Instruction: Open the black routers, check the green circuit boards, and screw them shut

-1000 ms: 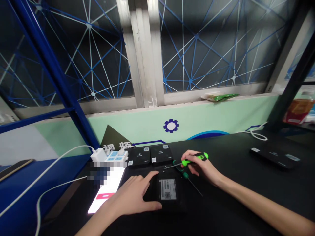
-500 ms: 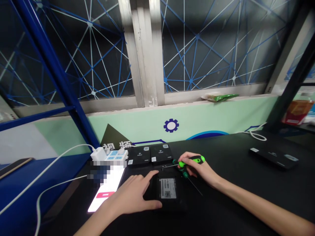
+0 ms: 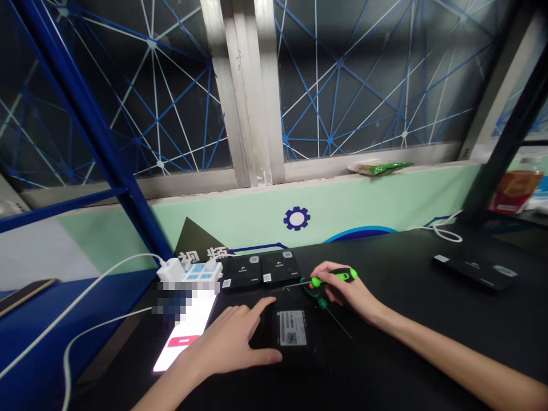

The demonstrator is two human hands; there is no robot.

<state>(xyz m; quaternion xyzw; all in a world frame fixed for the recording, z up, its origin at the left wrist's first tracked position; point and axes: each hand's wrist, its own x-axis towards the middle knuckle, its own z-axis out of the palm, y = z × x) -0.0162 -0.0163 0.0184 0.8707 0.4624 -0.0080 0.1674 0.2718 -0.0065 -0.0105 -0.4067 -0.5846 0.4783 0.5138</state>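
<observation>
A black flat box [image 3: 314, 348] with a white printed label [image 3: 293, 328] lies on the black table in front of me. My left hand [image 3: 233, 337] rests at its left side, thumb and index finger stretched apart over it. My right hand [image 3: 342, 285] is closed around a bright green and black screwdriver [image 3: 341, 275]. Its shaft points left, over the box's far edge, close to a few tiny thin light marks that I cannot make out. Below that hand, a dark green screwdriver [image 3: 322, 303] lies on the table, its shaft pointing towards me.
Two black boxes [image 3: 280, 267] stand side by side behind, and another black box [image 3: 475, 272] lies far right. Left are a lit phone [image 3: 188, 328] and a power strip [image 3: 203, 273] with a white charger [image 3: 172, 271] and cables. A green packet [image 3: 381, 169] sits on the sill.
The bright green screwdriver has tilted slightly, its tip a little higher and its shaft more level. My left hand stays in place on the box. The view has shifted slightly.
</observation>
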